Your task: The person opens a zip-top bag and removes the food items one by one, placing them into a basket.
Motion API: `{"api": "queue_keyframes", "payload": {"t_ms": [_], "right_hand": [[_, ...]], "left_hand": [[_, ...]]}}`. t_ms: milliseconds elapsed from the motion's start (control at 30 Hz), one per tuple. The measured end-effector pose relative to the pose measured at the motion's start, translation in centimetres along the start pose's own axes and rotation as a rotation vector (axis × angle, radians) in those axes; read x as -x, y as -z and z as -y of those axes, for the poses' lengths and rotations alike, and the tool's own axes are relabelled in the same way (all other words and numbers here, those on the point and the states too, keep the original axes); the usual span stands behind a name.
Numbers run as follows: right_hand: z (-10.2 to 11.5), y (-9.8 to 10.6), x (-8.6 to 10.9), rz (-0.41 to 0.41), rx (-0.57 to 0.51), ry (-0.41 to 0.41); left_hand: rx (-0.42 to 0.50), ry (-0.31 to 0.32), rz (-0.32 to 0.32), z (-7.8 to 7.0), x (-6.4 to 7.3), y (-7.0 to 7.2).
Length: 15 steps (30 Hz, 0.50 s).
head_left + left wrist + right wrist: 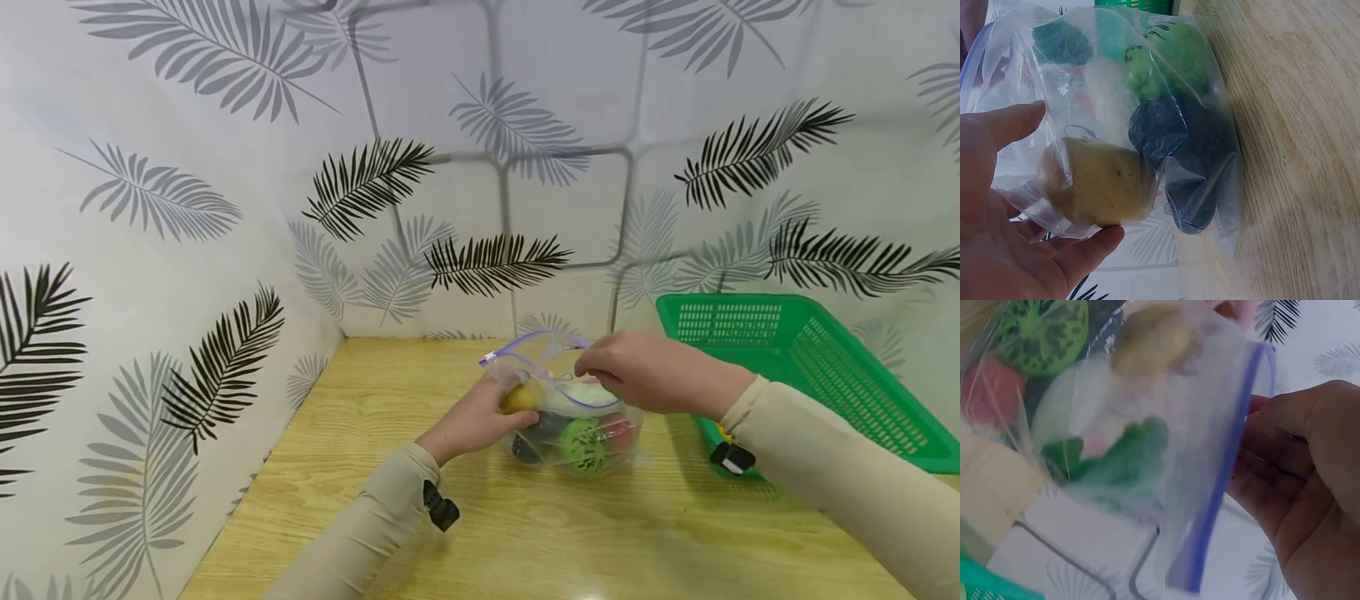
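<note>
A clear zip bag (637, 429) with a purple closure stands on the table, its mouth gaping. Through the plastic show a speckled yellow-brown potato-like item (1100, 181), dark lumpy items (1194, 134), a round green patterned item (1044, 337), a red item (994, 394), and a white item with green leaves (1141, 444). My left hand (476, 417) grips the bag's left side, thumb in front, around the yellow-brown item. At the mouth's right end, my right hand (637, 367) holds the purple rim with curled fingers; some fingertips are hidden.
A green perforated basket (795, 304) stands at the right, behind my right forearm. Something orange (722, 432) shows beside that sleeve. The wooden table (360, 400) meets a leaf-patterned wall (465, 208) at the back and left.
</note>
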State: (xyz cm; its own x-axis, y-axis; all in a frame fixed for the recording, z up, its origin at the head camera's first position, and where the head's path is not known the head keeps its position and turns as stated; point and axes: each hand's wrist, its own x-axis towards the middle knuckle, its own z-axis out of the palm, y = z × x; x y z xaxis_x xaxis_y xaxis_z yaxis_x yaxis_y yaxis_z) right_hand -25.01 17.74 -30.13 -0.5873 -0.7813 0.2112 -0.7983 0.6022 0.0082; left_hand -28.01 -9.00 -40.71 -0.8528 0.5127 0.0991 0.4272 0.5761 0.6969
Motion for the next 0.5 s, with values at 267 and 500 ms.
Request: {"api": "queue_keyframes", "payload": {"t_ms": [267, 500], "right_hand": [[0.3, -1.8, -2.3, 0.273, 0.021, -0.066], [0.1, -3.4, -3.3, 0.487, 0.108, -0.195]], "left_hand": [[0.032, -0.020, -0.002, -0.1, -0.1, 0.0], [0.005, -0.057, -0.010, 0.0, -0.1, -0.2]]}}
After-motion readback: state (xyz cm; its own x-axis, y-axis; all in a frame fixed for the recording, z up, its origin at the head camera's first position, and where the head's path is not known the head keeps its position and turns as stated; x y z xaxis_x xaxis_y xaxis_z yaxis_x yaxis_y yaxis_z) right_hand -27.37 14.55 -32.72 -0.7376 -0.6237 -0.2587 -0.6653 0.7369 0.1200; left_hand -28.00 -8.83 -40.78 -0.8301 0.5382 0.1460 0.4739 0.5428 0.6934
